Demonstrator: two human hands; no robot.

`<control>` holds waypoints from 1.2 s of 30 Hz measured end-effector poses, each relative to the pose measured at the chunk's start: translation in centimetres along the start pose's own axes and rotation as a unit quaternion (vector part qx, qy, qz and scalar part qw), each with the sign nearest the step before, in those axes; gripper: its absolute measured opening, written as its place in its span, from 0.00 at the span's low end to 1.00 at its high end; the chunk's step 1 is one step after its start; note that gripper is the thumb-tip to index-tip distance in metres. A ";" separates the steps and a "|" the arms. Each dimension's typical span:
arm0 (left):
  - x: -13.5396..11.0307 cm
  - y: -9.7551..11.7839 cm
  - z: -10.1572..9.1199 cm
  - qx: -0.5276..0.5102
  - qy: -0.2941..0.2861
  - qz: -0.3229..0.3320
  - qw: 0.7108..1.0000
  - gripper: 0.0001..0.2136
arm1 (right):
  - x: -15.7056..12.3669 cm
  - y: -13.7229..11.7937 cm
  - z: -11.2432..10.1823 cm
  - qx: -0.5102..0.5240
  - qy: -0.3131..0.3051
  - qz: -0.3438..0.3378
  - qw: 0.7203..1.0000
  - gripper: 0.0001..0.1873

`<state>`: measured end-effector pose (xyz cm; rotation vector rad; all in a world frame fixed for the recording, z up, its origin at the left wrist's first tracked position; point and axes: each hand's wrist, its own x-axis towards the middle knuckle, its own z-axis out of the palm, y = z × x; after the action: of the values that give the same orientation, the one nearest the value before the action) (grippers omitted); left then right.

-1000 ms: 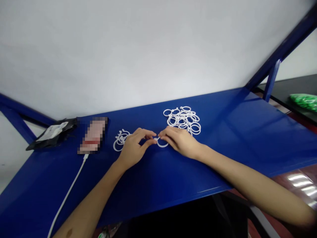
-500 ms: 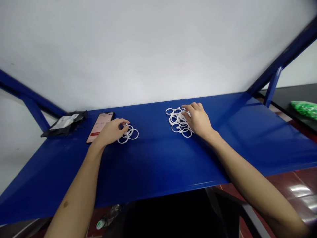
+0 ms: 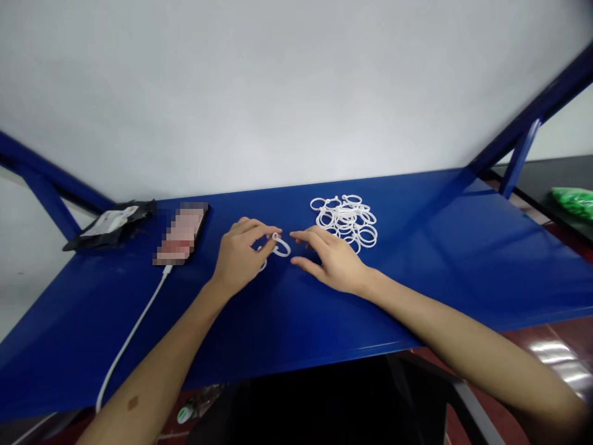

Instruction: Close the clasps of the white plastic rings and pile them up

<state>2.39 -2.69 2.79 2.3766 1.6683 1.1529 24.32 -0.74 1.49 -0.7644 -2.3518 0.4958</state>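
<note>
My left hand (image 3: 238,256) is closed in a pinch on a white curtain ring (image 3: 283,250), a thin plastic loop with a small eyelet that points up by the fingertips. Part of another white ring (image 3: 264,266) shows beneath that hand; the rest of it is hidden. Just to the right, my right hand (image 3: 334,261) is open with thumb and fingers apart, facing the held ring across a small gap. Behind it lies a loose pile of similar white rings (image 3: 346,217), several overlapping on the blue table (image 3: 296,321).
A phone (image 3: 181,233) with a blurred screen lies at the left, its white cable (image 3: 134,334) running over the front edge. Beyond it is a black plastic packet (image 3: 113,224). Blue frame bars (image 3: 521,157) rise at both ends. A green bag (image 3: 574,203) sits far right.
My left hand has moved right and toward me, now with a ring in its fingertips. My right hand has left the pile and come left toward it. The phone's cable has come into view.
</note>
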 end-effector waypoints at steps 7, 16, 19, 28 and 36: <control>-0.7 1.3 1.2 -0.143 -0.060 -0.084 0.984 0.10 | -0.1 0.8 0.5 0.080 0.026 0.091 0.992 0.12; -1.2 0.4 1.5 -0.156 -0.151 -0.074 0.973 0.35 | 0.3 0.9 0.2 0.070 0.071 0.128 0.987 0.10; -1.3 0.6 1.7 -0.095 -0.173 -0.057 0.979 0.29 | 0.3 1.1 0.2 0.050 0.075 0.124 0.988 0.09; -0.9 -1.5 2.1 0.028 -0.102 -0.004 0.994 0.04 | 0.1 1.1 0.2 0.029 0.058 0.121 0.991 0.10; -0.9 0.1 1.1 -0.018 -0.091 0.037 0.995 0.16 | 0.2 0.3 -0.2 0.063 0.072 0.132 0.987 0.10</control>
<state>2.96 -3.01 1.55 2.4547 1.5031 0.9329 24.50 -0.33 1.58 -1.0236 -2.0757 0.6711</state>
